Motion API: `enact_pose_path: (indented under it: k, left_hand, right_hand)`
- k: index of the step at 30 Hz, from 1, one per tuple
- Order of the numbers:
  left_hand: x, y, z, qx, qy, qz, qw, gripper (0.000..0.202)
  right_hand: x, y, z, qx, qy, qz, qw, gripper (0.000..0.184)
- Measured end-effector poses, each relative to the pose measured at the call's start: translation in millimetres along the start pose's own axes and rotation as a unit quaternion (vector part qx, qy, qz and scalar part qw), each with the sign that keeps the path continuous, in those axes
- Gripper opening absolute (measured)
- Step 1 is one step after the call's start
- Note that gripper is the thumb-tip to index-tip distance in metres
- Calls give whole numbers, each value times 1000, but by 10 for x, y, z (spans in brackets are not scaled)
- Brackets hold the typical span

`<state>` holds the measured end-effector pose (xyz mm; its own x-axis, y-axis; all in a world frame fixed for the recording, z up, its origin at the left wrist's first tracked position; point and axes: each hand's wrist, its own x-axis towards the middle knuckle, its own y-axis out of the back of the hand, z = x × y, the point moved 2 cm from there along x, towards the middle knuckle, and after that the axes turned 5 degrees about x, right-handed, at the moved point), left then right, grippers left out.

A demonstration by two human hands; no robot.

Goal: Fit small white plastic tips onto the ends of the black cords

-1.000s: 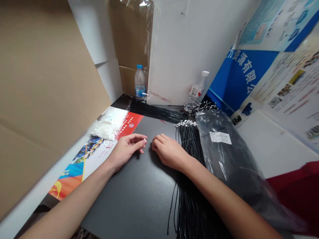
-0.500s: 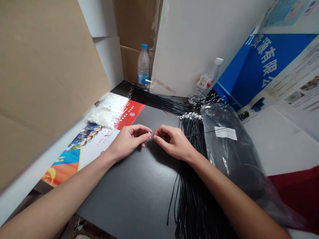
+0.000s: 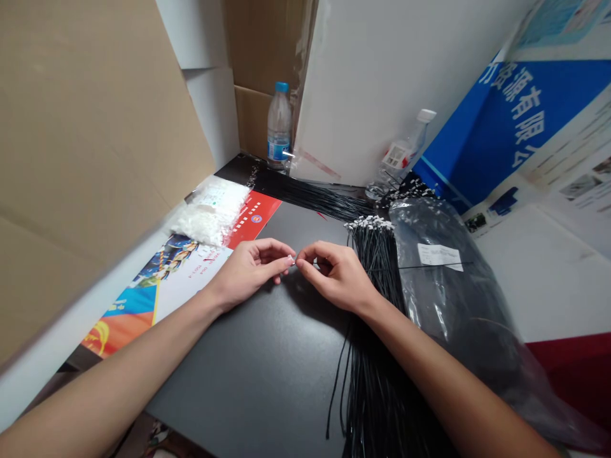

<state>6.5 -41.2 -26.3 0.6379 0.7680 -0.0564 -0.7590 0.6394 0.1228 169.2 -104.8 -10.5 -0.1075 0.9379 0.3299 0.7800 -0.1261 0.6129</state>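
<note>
My left hand (image 3: 251, 270) pinches a tiny white clip (image 3: 290, 259) between thumb and forefinger above the black table top (image 3: 248, 375). My right hand (image 3: 337, 275) is closed in a pinch on the end of a thin black cord (image 3: 424, 267) that runs off to the right over the plastic bag. The two fingertips meet at the clip. A bundle of black cords with white clips (image 3: 370, 318) lies under my right wrist.
A clear bag of small white clips (image 3: 212, 212) rests on a colourful printed sheet (image 3: 157, 292) at the left. A grey plastic bag of cords (image 3: 458, 299) lies at the right. Two water bottles (image 3: 278, 127) stand at the back. Cardboard panels wall the left side.
My hands came together from slightly apart; the right hand lifted off the table into a pinch at the clip. The view shifted a little upward.
</note>
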Motion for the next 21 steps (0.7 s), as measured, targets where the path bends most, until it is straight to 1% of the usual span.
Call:
enact_pose_path:
  k: [10,16,21]
  left_hand:
    - [-5,-1,2,29,-25,-6,999,20]
    - [-6,-38,-12,56,-4,-14,998,19]
    - [-4,-54,3,55,19,-12,998,19]
  right_hand:
    - [-5,-18,30,49,-38,-9,998,22]
    - [-15,-25,45,18,-44,9,999,23]
    - [-20,-41,57,-11,-40,31,999,20]
